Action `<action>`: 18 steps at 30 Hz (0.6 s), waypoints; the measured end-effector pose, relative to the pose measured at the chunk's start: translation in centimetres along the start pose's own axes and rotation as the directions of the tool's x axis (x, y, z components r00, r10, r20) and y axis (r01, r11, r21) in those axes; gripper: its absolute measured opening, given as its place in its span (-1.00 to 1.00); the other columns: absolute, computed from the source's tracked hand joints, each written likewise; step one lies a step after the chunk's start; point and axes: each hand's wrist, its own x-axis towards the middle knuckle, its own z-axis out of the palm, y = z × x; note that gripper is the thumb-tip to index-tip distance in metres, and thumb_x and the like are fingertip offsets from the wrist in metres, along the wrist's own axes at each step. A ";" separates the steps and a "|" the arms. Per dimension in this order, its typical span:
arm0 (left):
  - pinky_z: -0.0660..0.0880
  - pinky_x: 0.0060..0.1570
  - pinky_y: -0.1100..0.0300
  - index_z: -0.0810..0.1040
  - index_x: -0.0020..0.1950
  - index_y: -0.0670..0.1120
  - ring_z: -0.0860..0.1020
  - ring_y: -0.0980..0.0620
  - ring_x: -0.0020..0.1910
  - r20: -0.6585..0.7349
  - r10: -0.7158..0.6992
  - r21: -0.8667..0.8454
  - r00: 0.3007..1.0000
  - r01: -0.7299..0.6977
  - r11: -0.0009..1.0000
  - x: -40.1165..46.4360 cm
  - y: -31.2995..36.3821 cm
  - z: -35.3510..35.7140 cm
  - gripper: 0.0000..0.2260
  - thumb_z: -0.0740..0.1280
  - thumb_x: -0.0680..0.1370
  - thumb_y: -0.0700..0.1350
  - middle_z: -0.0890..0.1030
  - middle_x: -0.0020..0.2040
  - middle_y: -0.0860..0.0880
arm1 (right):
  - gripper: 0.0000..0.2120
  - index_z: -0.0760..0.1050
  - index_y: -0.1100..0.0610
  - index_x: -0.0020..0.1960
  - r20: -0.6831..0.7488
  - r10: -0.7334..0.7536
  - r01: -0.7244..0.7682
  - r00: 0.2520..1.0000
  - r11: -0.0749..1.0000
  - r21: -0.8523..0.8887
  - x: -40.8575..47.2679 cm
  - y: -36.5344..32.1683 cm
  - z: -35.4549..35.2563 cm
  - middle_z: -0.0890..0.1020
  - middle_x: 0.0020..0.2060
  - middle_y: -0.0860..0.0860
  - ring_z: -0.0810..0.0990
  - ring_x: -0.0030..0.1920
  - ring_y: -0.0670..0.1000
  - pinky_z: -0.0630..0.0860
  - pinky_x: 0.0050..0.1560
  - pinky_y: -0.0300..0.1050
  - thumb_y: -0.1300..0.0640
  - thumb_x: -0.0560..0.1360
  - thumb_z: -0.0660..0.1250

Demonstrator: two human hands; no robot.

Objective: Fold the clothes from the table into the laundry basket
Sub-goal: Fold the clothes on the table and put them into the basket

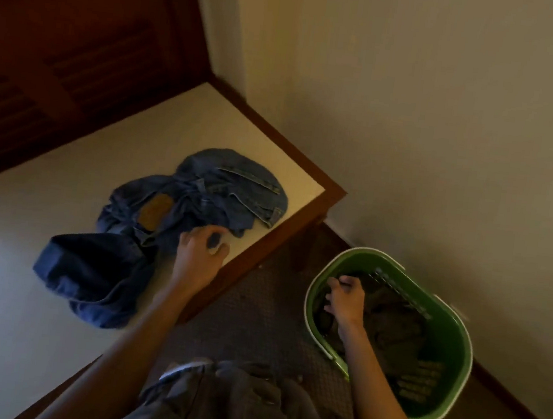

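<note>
A crumpled pair of blue jeans (197,197) with a tan leather patch lies on the white table (45,203) near its right corner. A darker blue garment (88,274) lies bunched in front of it. My left hand (199,252) rests at the jeans' near edge, fingers curled round a fold of the denim. The green laundry basket (451,360) stands on the floor to the right of the table. Inside it lies a dark folded garment (389,322). My right hand (344,299) is down in the basket, fingers spread on that garment.
The table has a dark wooden rim (285,244) and stands in a corner against a cream wall (416,122). A dark wooden louvred door (62,47) is behind it. Patterned brown carpet (256,317) lies between table and basket.
</note>
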 end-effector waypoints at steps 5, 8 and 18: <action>-0.14 0.46 -0.32 0.16 0.55 0.13 -0.10 -0.31 0.56 -0.134 -0.281 0.372 0.950 0.311 0.875 -0.8 -9.3 -6.1 -0.29 0.33 0.49 0.31 -0.01 0.60 -0.22 | -0.76 0.37 0.15 0.20 0.065 -0.092 0.096 0.994 0.993 -0.066 -1.6 -3.4 6.2 0.48 -0.19 0.06 0.53 -0.25 0.05 0.55 -0.17 0.07 0.12 0.60 0.33; -0.19 0.38 -0.46 -0.12 0.59 0.22 -0.29 -0.31 0.55 -0.068 -0.483 0.342 0.873 0.475 0.811 -2.0 -16.3 -7.5 -0.07 0.31 0.39 0.46 -0.24 0.61 -0.18 | -0.63 0.37 0.10 0.28 0.139 -0.152 0.176 0.979 0.968 -0.177 -2.4 -4.9 10.1 0.56 -0.09 0.05 0.61 -0.11 0.06 0.62 0.04 0.16 0.01 0.56 0.38; 0.51 0.11 -0.14 0.06 0.61 0.11 0.42 -0.31 0.28 -0.040 -0.354 0.235 0.934 0.353 0.905 -2.1 -21.5 -10.1 -0.22 0.44 0.51 0.07 0.46 0.39 -0.18 | -0.66 0.43 0.07 0.28 0.474 -0.392 0.583 0.789 0.721 -0.375 -8.9 -6.6 23.9 0.57 0.00 -0.05 0.60 -0.02 -0.04 0.56 0.01 -0.08 0.04 0.56 0.40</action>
